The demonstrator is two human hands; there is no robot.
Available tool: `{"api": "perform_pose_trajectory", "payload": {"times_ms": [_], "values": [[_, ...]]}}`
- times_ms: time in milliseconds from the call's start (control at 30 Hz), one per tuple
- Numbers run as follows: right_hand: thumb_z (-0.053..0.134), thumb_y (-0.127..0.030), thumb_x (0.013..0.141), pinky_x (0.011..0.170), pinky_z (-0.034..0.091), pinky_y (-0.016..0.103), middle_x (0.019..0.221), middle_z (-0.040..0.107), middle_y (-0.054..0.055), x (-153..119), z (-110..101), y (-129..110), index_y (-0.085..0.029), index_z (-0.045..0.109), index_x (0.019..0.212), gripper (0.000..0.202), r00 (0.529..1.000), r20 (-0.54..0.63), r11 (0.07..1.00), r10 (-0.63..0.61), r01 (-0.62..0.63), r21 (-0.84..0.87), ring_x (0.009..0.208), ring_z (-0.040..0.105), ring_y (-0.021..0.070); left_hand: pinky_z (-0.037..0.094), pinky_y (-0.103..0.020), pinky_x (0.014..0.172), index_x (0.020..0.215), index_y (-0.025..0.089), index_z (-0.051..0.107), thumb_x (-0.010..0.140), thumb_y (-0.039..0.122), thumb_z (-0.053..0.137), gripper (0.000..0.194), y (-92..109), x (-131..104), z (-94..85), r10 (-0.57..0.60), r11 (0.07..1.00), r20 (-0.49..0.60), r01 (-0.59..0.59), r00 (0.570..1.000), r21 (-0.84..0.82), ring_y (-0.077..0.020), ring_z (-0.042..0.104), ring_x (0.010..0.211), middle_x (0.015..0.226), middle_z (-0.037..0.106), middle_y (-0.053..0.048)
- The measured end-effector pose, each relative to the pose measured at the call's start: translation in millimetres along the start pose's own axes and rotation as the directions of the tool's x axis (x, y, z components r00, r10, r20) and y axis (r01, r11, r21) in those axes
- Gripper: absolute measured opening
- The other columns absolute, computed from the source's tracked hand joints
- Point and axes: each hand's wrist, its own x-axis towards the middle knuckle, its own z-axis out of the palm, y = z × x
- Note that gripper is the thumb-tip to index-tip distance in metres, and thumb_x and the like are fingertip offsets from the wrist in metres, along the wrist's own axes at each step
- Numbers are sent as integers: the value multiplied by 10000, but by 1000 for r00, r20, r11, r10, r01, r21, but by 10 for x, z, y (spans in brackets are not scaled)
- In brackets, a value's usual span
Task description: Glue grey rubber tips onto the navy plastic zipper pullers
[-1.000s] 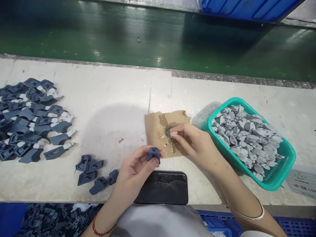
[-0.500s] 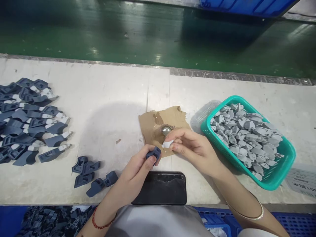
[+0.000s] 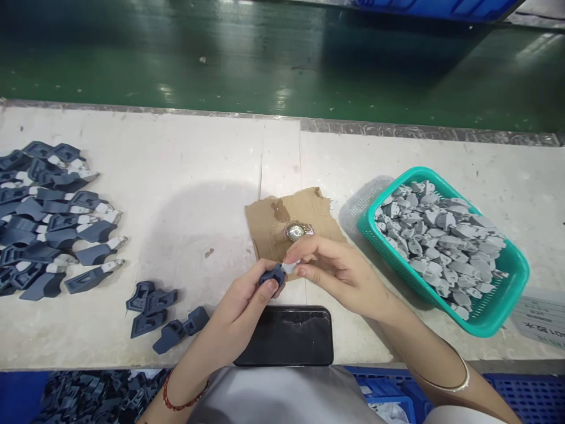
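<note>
Between the thumb and fingers of my left hand [image 3: 247,306] is a dark blue plastic part [image 3: 272,275]. My right hand [image 3: 339,271] pinches a small light grey plastic piece [image 3: 289,268], its end against the blue part; whether it sits inside is hidden by my fingers. Just beyond my hands lies a torn piece of brown cardboard [image 3: 269,227] with a shiny puddle of clear liquid [image 3: 295,231] on it. A black phone [image 3: 291,338] lies below my hands at the table's near edge.
On the right stands a green basket [image 3: 507,312] of grey pieces. Several loose blue parts [image 3: 150,323] lie left of my left arm. Farther left are rows of blue parts joined with grey pieces [image 3: 95,253]. A green conveyor belt [image 3: 198,76] runs behind the table.
My right hand has moved left, bringing the grey piece from above the cardboard to the blue part. My left hand keeps hold of the blue part in nearly the same place.
</note>
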Motion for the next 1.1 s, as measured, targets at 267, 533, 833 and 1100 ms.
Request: {"api": "perform_pose_trajectory", "payload": {"times_ms": [267, 533, 833, 1100], "values": [[617, -174, 1031, 792, 580, 239, 992, 767, 36, 42, -35, -54, -197, 692, 1046, 80, 999, 35, 987, -35, 40, -155, 916, 731, 137, 319, -297, 731, 989, 227, 533, 1108, 470, 368, 317, 47, 11, -16, -16, 999, 21, 15, 1000, 52, -150, 383, 769, 829, 410, 41], [657, -195, 995, 778, 629, 272, 955, 797, 45, 32, 29, -65, -193, 712, 996, 55, 996, 39, 996, 83, -84, 24, 870, 772, 164, 290, -299, 698, 972, 218, 539, 1106, 477, 377, 334, 55, -7, -46, 14, 1000, 82, -14, 997, -11, -145, 348, 734, 798, 386, 42], [690, -184, 993, 767, 601, 239, 951, 804, 30, -1, 27, -74, -203, 706, 1051, 64, 995, -6, 956, -99, 93, -276, 848, 756, 145, 258, -295, 644, 896, 200, 557, 1057, 538, 488, 381, 23, 34, -42, -28, 985, 18, 31, 999, -172, -136, 302, 682, 742, 370, 38], [633, -205, 1027, 764, 607, 271, 925, 801, 48, 26, 13, -62, -202, 724, 989, 99, 989, 43, 945, -145, 151, -291, 834, 754, 171, 260, -284, 620, 840, 195, 527, 1064, 516, 471, 395, 48, 60, -55, -32, 992, 31, 35, 999, -117, -127, 288, 659, 731, 382, 40]]}}
